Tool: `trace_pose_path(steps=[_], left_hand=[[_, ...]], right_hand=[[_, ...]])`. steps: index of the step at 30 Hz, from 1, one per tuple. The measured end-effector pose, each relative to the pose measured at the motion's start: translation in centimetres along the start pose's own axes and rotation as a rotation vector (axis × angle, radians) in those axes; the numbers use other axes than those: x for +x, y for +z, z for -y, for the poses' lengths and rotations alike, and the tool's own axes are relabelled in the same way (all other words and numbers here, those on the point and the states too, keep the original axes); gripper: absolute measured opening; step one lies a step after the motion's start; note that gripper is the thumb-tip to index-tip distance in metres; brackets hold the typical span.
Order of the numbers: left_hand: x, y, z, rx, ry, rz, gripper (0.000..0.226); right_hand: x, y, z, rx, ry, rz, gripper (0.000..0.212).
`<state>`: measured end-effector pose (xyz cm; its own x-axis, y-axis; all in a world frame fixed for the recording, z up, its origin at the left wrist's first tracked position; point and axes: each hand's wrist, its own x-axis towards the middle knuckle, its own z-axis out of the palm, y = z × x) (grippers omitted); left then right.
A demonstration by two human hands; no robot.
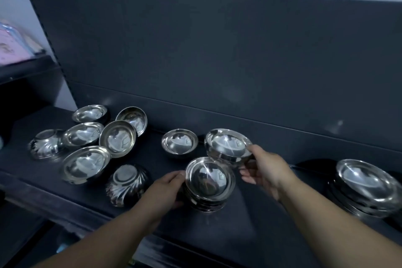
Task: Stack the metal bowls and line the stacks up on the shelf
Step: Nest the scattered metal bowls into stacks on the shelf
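Note:
A short stack of metal bowls (210, 183) stands near the front of the dark shelf (250, 220). My left hand (165, 189) grips its left side. My right hand (264, 167) holds another bowl (227, 142) by its right rim, tilted, just behind and above the stack. A single bowl (179, 141) sits upright to the left of it. Several loose bowls (118, 138) lie scattered at the left; two of them (127, 183) are upside down. A taller stack (365, 187) stands at the far right.
The shelf's dark back panel (217, 61) rises behind the bowls. A neighbouring shelf at the far left carries pink and pale packages (13, 45). Bare shelf surface lies between the middle stack and the right stack.

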<state>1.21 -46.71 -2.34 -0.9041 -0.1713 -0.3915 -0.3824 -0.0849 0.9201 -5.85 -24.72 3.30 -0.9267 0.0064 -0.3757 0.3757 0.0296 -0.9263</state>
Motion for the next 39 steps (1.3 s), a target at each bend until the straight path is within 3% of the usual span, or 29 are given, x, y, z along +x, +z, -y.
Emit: trace_pose_path(steps=[5,14,21,32,39], left_hand=[[0.4,0.2,-0.3,-0.038,0.003,0.054,0.027],[0.7,-0.7,-0.3,0.013,0.031,0.218,0.053],[0.3,-0.5,-0.2,-0.020,0.031,0.295,0.049],[-2.5,7.5,0.4,0.003,0.032,0.332,0.038],[-4.1,15.4,1.4,0.033,0.013,0.410,0.041]], right_hand=[[-2.6,0.5,-0.3,-0.113,-0.034,0.007,0.030],[-4.2,1.8,-3.1,-0.338,-0.060,-0.176,0.039],[-5.6,1.8,-5.8,-0.068,0.072,0.018,0.047],[-7.6,-4.9,-7.5,0.120,0.048,-0.133,0.025],[-9.3,-12.9,-8.3,0.164,0.045,-0.205,0.027]])
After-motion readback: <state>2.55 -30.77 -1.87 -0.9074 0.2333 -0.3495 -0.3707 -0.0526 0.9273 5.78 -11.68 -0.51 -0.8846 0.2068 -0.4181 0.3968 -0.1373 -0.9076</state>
